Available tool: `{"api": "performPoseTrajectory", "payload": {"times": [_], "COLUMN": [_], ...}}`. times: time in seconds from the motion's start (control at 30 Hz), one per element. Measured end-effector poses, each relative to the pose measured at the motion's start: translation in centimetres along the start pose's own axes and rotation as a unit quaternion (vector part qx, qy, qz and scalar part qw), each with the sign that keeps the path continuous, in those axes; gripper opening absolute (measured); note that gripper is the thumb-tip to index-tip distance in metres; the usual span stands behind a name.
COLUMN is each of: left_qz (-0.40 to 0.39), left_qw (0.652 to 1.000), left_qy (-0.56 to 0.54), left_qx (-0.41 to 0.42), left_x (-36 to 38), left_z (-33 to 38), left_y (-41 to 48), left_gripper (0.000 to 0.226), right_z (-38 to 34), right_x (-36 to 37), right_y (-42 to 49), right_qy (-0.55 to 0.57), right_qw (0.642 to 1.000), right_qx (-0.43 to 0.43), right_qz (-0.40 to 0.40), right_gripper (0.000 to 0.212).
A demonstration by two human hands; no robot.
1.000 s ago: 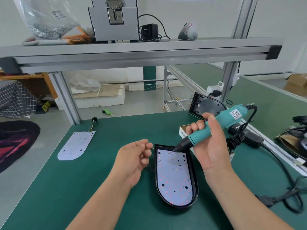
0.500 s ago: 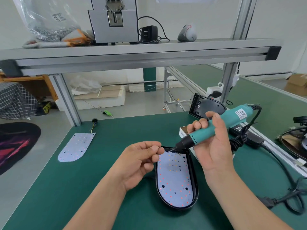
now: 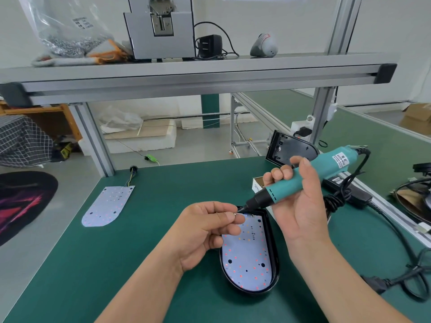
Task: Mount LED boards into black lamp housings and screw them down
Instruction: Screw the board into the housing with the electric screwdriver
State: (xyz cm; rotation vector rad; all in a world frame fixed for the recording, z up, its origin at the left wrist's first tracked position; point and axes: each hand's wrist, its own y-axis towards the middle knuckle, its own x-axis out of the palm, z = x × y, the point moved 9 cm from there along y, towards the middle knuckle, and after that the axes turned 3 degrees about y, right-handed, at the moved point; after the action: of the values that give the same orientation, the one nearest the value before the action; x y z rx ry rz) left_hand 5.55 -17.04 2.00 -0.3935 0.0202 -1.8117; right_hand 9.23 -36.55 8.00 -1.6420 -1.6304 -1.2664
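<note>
Our left hand [image 3: 205, 231] had moved right, pinching a screw [image 3: 235, 214] just beside the tip of the slanted screwdriver [image 3: 300, 180] gripped in our right hand [image 3: 300, 206], over the far end of the board [image 3: 247, 255] in its housing [image 3: 275, 264].

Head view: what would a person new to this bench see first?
First, the teal screwdriver in the right hand, right of centre, its tip pointing down at the far end of the black lamp housing. The left hand pinches a small screw at that tip, above the white LED board lying in the housing. A second board lies on the green mat, far left.
</note>
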Motion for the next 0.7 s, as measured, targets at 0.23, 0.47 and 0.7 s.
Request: {"api": "performPoseTrajectory", "payload": {"times": [0.23, 0.47, 0.7], "left_qz": [0.013, 0.021, 0.024], "left_qw": [1.000, 1.000, 1.000], "left_qy": [-0.003, -0.001, 0.006], "left_qx": [-0.001, -0.005, -0.008], "left_x": [-0.07, -0.13, -0.12], "left_z": [0.01, -0.12, -0.12], "left_y": [-0.11, -0.16, -0.13], "left_gripper": [0.018, 0.021, 0.019], "right_z": [-0.12, -0.42, -0.07], "right_x": [0.12, 0.34, 0.25], "right_y": [-0.13, -0.19, -0.24], "right_qy": [0.001, -0.001, -0.010], "right_qw": [1.000, 1.000, 1.000], "right_qx": [-0.001, -0.006, -0.003], "right_qz": [-0.002, 0.000, 0.000], "right_gripper": [0.012, 0.012, 0.011]}}
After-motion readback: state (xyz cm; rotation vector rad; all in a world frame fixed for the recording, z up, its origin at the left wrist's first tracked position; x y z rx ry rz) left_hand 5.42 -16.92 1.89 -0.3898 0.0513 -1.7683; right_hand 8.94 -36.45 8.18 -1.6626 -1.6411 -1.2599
